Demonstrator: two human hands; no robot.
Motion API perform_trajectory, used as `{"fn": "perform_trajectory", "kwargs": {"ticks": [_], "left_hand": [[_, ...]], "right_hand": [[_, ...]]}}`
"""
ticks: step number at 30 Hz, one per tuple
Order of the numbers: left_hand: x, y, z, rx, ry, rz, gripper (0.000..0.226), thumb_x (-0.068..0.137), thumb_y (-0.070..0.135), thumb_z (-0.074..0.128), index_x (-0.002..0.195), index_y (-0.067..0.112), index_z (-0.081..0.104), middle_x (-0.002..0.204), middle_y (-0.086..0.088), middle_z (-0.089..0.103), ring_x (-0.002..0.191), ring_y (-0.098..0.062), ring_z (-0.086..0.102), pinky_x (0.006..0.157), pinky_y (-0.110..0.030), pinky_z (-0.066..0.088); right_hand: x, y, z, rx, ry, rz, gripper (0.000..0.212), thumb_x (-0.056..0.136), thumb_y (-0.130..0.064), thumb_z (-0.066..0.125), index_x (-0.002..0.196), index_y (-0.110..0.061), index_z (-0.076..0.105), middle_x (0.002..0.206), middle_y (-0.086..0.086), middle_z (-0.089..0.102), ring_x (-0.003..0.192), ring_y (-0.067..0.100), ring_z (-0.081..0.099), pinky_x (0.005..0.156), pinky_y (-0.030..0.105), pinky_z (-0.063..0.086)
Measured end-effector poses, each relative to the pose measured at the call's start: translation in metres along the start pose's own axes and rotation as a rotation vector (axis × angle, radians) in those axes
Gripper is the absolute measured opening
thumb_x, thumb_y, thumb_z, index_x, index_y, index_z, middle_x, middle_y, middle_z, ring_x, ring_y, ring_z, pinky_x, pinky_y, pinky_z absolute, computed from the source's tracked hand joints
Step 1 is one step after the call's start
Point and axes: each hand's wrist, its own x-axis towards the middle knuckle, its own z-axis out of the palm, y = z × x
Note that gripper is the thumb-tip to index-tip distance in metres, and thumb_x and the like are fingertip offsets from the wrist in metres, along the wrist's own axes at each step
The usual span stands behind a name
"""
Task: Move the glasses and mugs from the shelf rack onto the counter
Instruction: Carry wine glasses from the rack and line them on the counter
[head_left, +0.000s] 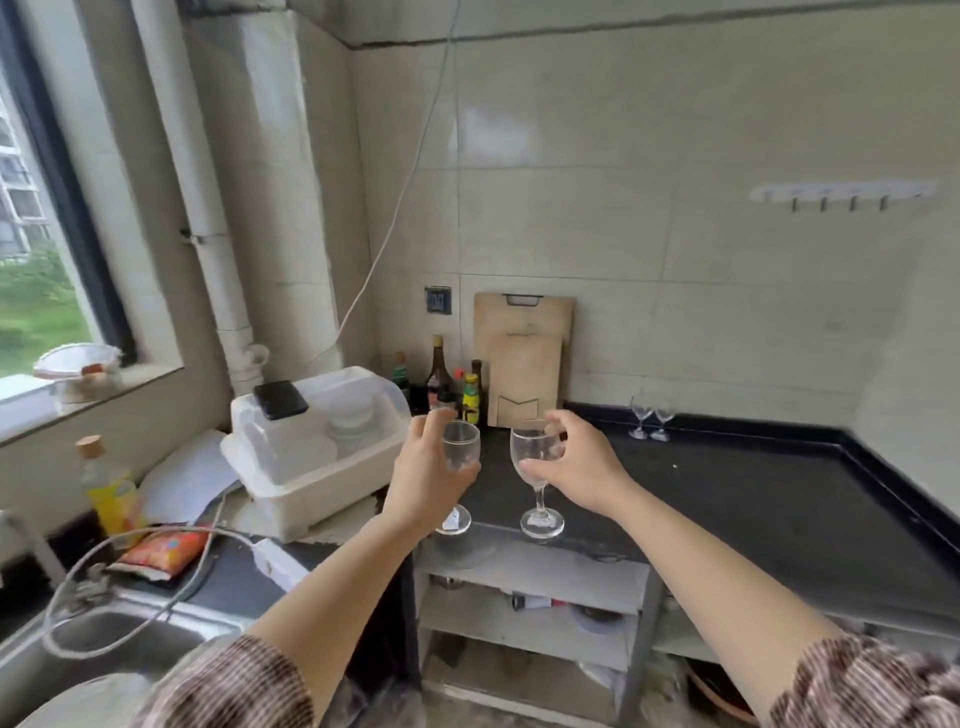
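My left hand (423, 470) grips the bowl of a clear wine glass (461, 447), held upright above the near edge of the black counter (753, 499). My right hand (574, 462) holds a second clear wine glass (534, 452) by its bowl, its foot close above or on the counter's front edge; I cannot tell which. Two small stemmed glasses (650, 418) stand side by side at the back of the counter by the wall. The grey shelf rack (535, 618) sits below the counter edge, with blurred items on its shelves.
A white lidded dish box (311, 447) with a black phone on top stands left of the counter. Sauce bottles (452, 387) and two wooden cutting boards (524, 364) lean at the back wall. A sink (104, 649), an oil bottle (109, 488) and a snack packet (161, 556) are at the lower left.
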Motion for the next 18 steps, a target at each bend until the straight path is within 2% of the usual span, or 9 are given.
{"fn": "perform_trajectory", "kwargs": {"ticks": [3, 5, 8, 14, 18], "left_hand": [[0.044, -0.001, 0.052, -0.027, -0.056, 0.001, 0.061, 0.075, 0.028, 0.075, 0.128, 0.025, 0.044, 0.128, -0.003, 0.048, 0.098, -0.014, 0.054, 0.08, -0.022, 0.042], [0.074, -0.002, 0.088, -0.059, -0.085, -0.009, 0.063, 0.075, 0.029, 0.075, 0.129, 0.026, 0.043, 0.13, -0.002, 0.047, 0.098, -0.012, 0.052, 0.079, -0.022, 0.041], [0.117, -0.001, 0.142, -0.091, -0.122, -0.03, 0.068, 0.074, 0.03, 0.076, 0.132, 0.025, 0.041, 0.134, -0.002, 0.045, 0.105, -0.018, 0.055, 0.082, -0.025, 0.045], [0.176, 0.011, 0.243, -0.112, -0.277, -0.022, 0.078, 0.076, 0.024, 0.074, 0.142, 0.019, 0.034, 0.141, -0.004, 0.039, 0.117, -0.026, 0.053, 0.094, -0.034, 0.046], [0.198, 0.022, 0.305, -0.103, -0.404, -0.002, 0.076, 0.078, 0.024, 0.07, 0.144, 0.013, 0.034, 0.14, -0.002, 0.037, 0.117, -0.023, 0.051, 0.092, -0.027, 0.042]], "right_hand": [[0.035, 0.041, -0.021, -0.008, 0.048, 0.065, 0.08, 0.071, -0.028, 0.081, 0.14, -0.016, 0.043, 0.13, 0.0, 0.055, 0.105, 0.015, 0.058, 0.087, 0.027, 0.048], [0.061, 0.067, -0.035, -0.014, 0.078, 0.108, 0.079, 0.069, -0.028, 0.081, 0.138, -0.016, 0.045, 0.127, 0.0, 0.056, 0.102, 0.013, 0.058, 0.086, 0.026, 0.047], [0.097, 0.105, -0.052, -0.025, 0.111, 0.177, 0.08, 0.069, -0.027, 0.081, 0.139, -0.015, 0.045, 0.127, 0.001, 0.056, 0.102, 0.013, 0.057, 0.085, 0.024, 0.043], [0.141, 0.178, -0.087, -0.038, 0.193, 0.319, 0.079, 0.067, -0.023, 0.082, 0.138, -0.013, 0.047, 0.129, 0.003, 0.057, 0.11, 0.021, 0.059, 0.092, 0.029, 0.046], [0.159, 0.22, -0.115, -0.084, 0.228, 0.385, 0.074, 0.066, -0.02, 0.082, 0.133, -0.014, 0.051, 0.119, -0.002, 0.056, 0.099, 0.015, 0.057, 0.082, 0.024, 0.04]]}}
